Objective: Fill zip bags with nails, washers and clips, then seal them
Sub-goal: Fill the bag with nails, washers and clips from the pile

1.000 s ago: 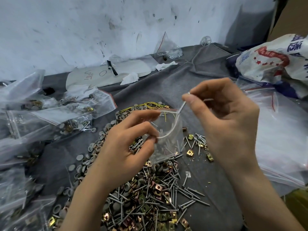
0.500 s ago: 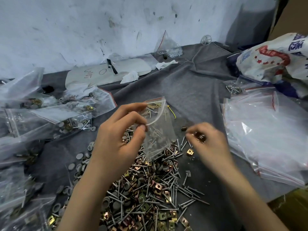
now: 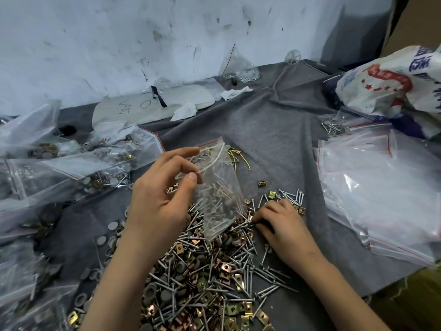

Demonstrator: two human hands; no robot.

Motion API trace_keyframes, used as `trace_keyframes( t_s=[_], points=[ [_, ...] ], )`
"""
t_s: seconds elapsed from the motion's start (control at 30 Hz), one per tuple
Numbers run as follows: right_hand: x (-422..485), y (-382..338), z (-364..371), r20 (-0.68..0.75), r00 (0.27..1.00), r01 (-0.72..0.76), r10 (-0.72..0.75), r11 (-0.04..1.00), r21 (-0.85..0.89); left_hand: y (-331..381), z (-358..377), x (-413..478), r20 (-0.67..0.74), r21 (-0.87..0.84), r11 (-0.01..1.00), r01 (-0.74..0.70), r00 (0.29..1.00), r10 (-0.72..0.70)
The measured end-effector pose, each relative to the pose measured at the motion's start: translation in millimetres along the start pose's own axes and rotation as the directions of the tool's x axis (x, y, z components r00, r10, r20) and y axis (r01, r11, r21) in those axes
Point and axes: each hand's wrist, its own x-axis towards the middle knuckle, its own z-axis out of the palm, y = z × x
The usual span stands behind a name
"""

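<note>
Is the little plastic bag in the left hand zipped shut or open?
Open. The top of the bag gapes, its zip strips curving apart where the left hand pinches one edge. Nails lie inside.

The zip bag (image 3: 222,192) is thin clear plastic, glossy and creased, as are the filled bags (image 3: 71,173) at the left and the stack of empty bags (image 3: 372,182) at the right, which throws back white glare. The nails (image 3: 290,197) are grey metal with a dull sheen, the clips (image 3: 225,267) a brassy, brighter metal, and the washers (image 3: 112,226) flat grey and matt, of a material I cannot tell. All lie on a grey cloth (image 3: 274,139), matt, felt-like and wrinkled, before a white wall (image 3: 119,44) with rough, scuffed paint.
</note>
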Motion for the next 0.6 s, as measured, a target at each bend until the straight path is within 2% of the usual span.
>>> trace_keyframes(
  t_s=[0.17,0.4,0.6],
  points=[
    [-2.1,0.2,-6.1,-0.014,1.0,0.004,-0.004,0.999,0.035,-1.4,-0.1,-1.1,0.008,-0.128,0.99,0.063,0.998,-0.062],
    [-8.9,-1.9,-22.4,-0.067,0.991,-0.106,0.118,0.982,0.156,-3.1,-3.0,-0.5,-0.006,-0.164,0.983,0.084,0.996,-0.086],
    [-11.7,-6.3,-29.5,0.182,0.972,-0.143,0.147,0.989,-0.031,-5.0,-3.4,-0.6,0.004,-0.169,0.982,0.084,0.996,-0.085]
  ],
)
